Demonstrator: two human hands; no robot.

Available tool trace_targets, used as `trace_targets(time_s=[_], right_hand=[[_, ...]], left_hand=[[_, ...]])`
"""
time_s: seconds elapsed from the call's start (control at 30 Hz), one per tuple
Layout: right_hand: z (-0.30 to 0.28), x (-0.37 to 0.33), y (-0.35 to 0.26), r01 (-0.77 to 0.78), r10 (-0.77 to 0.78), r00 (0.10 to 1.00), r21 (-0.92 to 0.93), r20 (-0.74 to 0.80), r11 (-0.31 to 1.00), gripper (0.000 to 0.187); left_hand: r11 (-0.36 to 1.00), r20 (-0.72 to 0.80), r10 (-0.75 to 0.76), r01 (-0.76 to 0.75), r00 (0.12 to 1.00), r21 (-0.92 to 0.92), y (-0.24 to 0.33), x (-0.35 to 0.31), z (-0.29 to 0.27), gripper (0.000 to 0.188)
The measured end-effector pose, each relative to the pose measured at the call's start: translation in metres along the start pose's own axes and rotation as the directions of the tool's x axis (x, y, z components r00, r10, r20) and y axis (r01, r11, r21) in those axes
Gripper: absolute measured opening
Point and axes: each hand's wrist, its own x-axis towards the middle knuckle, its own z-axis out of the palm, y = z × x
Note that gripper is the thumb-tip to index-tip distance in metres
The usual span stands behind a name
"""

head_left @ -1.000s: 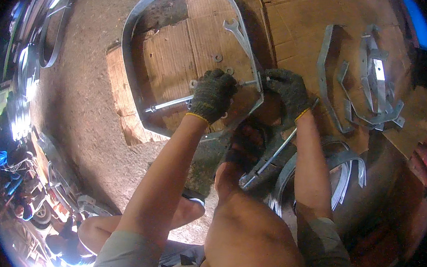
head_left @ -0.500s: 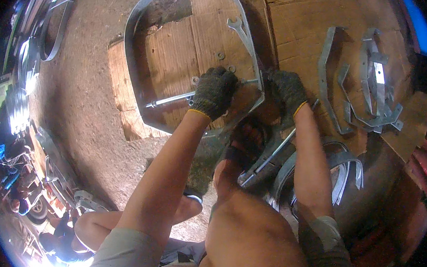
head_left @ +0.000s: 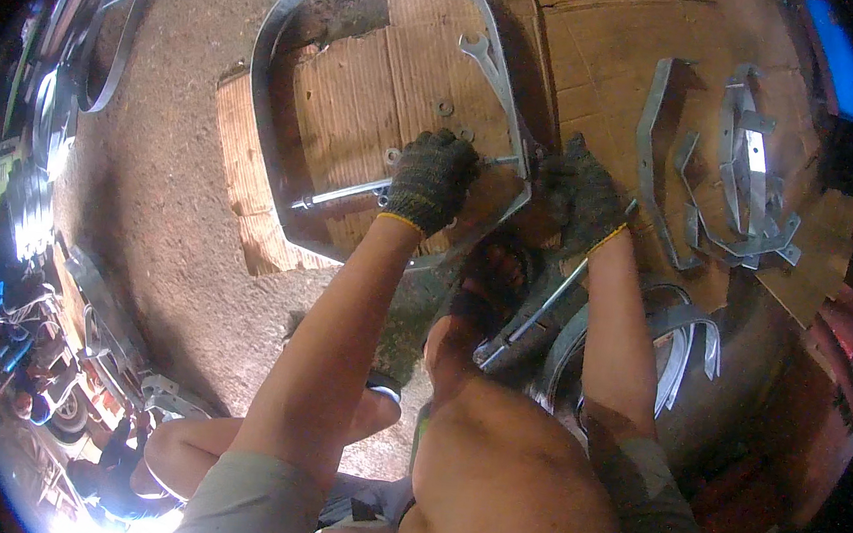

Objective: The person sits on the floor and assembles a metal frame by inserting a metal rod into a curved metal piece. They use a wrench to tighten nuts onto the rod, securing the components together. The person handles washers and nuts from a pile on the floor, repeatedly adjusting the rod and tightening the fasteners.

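My left hand (head_left: 433,180), in a dark knit glove with a yellow cuff edge, is closed around a long silver rod (head_left: 342,195) inside a large bent metal band (head_left: 261,73). The rod's far end reaches the band's right side. Just outside that side, my right hand (head_left: 584,197), gloved alike, has its fingers bent towards the band, with one finger pointing up. What they pinch is hidden in shadow. An open-end wrench (head_left: 485,59) leans against the band's inner right side. A few washers (head_left: 445,109) lie on the cardboard (head_left: 350,90) near my left hand.
Another silver rod (head_left: 546,311) lies slantwise beneath my right wrist. Several bent metal brackets (head_left: 656,154) sit on cardboard at the right. Curved metal strips (head_left: 687,332) are beside my right forearm. My sandalled foot (head_left: 493,282) is close below the band.
My right hand has turned and shifted slightly down and right, and one of its fingers now points up. My left hand keeps its hold on the rod.
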Motion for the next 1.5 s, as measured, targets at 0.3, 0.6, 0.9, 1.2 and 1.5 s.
trace_targets(time_s=[0.3,0.6,0.9,1.2,1.5], right_hand=[[0.016,-0.021,0.006,0.031,-0.053,0.995,0.239,0.087,0.971,0.037],[0.005,-0.014,0.023,0.055,-0.125,0.969,0.305,0.214,0.951,0.036],[-0.005,0.024,0.047,0.612,-0.581,0.791,-0.201,0.195,0.765,0.03],[0.001,0.0,0.054,0.084,-0.28,0.924,0.576,0.26,0.813,0.035],[0.002,0.004,0.053,0.359,-0.42,0.893,0.31,0.158,0.88,0.035]], left_hand=[[1.0,0.009,-0.014,0.014,1.0,-0.023,0.002,0.001,-0.002,0.012],[1.0,-0.023,0.0,0.0,1.0,0.026,0.003,0.0,-0.001,0.016],[0.998,0.022,0.007,-0.008,1.0,0.066,0.006,0.003,-0.002,0.015],[0.997,0.04,0.04,-0.043,0.998,0.068,0.01,0.0,-0.011,0.014],[0.996,0.046,0.046,-0.05,0.998,0.076,0.008,0.001,-0.007,0.014]])
